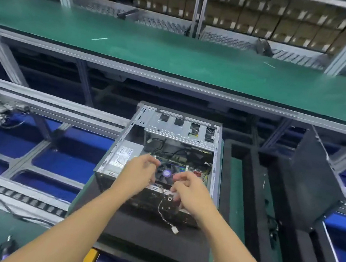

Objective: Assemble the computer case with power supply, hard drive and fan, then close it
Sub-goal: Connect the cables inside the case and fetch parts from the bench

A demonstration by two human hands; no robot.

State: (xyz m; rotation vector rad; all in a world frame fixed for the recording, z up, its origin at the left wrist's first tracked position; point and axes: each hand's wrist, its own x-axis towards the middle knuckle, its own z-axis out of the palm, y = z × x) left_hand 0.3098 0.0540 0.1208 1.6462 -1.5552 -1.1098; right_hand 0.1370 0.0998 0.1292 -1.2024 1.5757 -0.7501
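Metal case (169, 128); left hand (138, 175), right hand (192, 196) curled

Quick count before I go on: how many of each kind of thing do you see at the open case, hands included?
Computer case: 1
Power supply: 1
Fan: 1
Loose cable with white plug: 1
Dark panel standing to the right: 1
Hands: 2, left hand and right hand
Total: 7
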